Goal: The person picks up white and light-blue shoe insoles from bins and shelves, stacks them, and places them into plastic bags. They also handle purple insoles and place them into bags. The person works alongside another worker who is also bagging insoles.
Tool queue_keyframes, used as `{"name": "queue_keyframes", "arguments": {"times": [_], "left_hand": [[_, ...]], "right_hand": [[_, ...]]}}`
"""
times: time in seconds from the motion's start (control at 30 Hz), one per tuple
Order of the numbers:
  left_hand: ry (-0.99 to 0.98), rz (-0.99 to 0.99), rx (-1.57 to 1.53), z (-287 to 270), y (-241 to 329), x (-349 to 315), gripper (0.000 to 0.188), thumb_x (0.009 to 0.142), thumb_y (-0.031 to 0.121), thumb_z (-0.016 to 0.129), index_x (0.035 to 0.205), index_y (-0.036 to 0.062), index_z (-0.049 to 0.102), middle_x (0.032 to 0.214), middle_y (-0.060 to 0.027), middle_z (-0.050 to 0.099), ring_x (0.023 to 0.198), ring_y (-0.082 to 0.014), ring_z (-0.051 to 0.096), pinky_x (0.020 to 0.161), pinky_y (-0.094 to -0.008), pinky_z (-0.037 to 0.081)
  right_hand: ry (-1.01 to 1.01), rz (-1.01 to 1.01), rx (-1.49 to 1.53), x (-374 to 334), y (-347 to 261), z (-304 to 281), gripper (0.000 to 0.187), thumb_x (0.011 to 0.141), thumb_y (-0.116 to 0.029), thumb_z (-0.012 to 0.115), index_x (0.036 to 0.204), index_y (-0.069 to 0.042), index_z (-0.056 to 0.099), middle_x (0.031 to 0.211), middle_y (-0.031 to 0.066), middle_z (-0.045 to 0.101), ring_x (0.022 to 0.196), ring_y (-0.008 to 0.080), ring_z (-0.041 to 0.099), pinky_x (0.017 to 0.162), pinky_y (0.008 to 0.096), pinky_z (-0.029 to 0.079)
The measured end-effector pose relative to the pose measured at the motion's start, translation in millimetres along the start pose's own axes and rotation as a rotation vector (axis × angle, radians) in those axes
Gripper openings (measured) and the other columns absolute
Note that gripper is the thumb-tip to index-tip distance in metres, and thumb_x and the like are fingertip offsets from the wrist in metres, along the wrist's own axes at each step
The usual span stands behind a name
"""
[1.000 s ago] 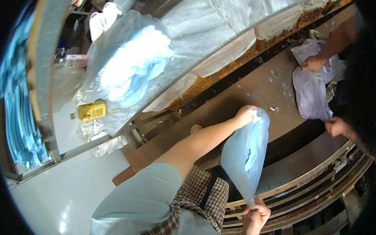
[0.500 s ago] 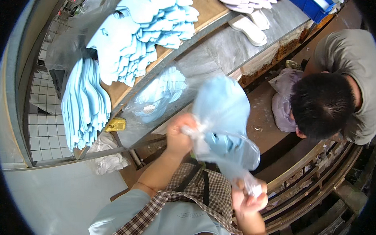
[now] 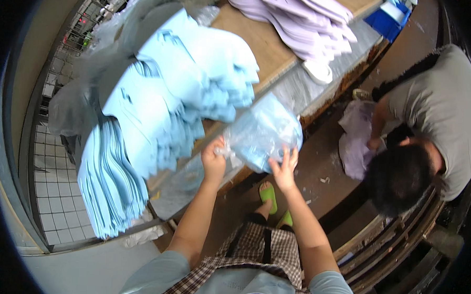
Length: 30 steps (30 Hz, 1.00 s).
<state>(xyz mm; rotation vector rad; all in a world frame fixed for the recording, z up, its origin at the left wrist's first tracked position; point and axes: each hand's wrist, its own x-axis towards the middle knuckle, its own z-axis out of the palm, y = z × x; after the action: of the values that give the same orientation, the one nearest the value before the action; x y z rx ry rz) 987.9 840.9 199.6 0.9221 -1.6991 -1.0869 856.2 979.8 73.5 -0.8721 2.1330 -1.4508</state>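
A clear plastic bag [image 3: 265,130] filled with light-blue pieces hangs in front of me, near the table's edge. My left hand [image 3: 214,154] is closed around the bag's gathered neck on its left side. On the bag's near right side rests my right hand [image 3: 285,167], its fingers stretched out and apart against the plastic. To the left, on the table, lie stacks of light-blue flat foam pieces [image 3: 181,71] in overlapping rows. Another fan of the same blue pieces [image 3: 110,178] stands on edge at the near corner.
Lavender foam pieces [image 3: 299,18] are stacked farther along the wooden tabletop [image 3: 261,43]. A white slipper [image 3: 318,72] sits on the grey ledge below, and a blue bin [image 3: 386,22] at its far end. At right a person [image 3: 431,113] bends over a lavender-filled bag [image 3: 356,136] beside wooden slats [image 3: 383,253].
The filled bag has turned and moved toward the table. My right hand has let go of the bunched plastic end and now lies spread on the bag's side. My left hand still grips the plastic.
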Motion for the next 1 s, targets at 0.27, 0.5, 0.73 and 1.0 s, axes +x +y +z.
{"name": "queue_keyframes", "arguments": {"times": [0.27,0.5,0.73,1.0], "left_hand": [[-0.065,0.13,0.604,-21,-78,22,0.008,0.08,-0.002,0.052,0.087,-0.0006,0.055,0.093,-0.009,0.061,0.09,-0.0215,0.055,0.084,-0.0316,0.043],[-0.161,-0.064,0.803,-36,-90,29,0.016,0.08,0.004,0.054,0.096,0.0004,0.054,0.097,-0.0118,0.06,0.093,-0.0258,0.055,0.085,-0.0341,0.043],[-0.251,-0.171,0.884,-39,-81,28,0.026,0.081,0.009,0.056,0.106,0.0014,0.052,0.1,-0.0147,0.059,0.095,-0.0301,0.054,0.087,-0.0365,0.042],[-0.494,-0.304,0.915,-29,-36,5,0.039,0.081,0.016,0.059,0.116,0.0025,0.05,0.104,-0.018,0.058,0.098,-0.035,0.054,0.089,-0.0394,0.042]], "right_hand": [[0.034,0.153,-0.082,33,-19,34,0.092,0.066,-0.042,0.077,0.14,-0.014,0.029,0.14,0.0345,0.008,0.127,0.0511,0.011,0.104,0.0549,0.015],[-0.075,-0.008,-0.05,81,-42,77,0.082,0.066,-0.035,0.077,0.131,-0.004,0.038,0.14,0.0356,0.01,0.126,0.0508,0.015,0.103,0.0517,0.02],[-0.339,-0.011,0.016,92,-51,41,0.069,0.071,-0.036,0.072,0.124,-0.002,0.045,0.144,0.0294,0.016,0.125,0.043,0.029,0.102,0.0456,0.028],[0.214,-0.34,-0.033,39,-175,-57,0.015,0.075,-0.005,0.063,0.089,-0.002,0.061,0.089,0.012,0.06,0.087,0.0303,0.055,0.078,0.0381,0.044]]}}
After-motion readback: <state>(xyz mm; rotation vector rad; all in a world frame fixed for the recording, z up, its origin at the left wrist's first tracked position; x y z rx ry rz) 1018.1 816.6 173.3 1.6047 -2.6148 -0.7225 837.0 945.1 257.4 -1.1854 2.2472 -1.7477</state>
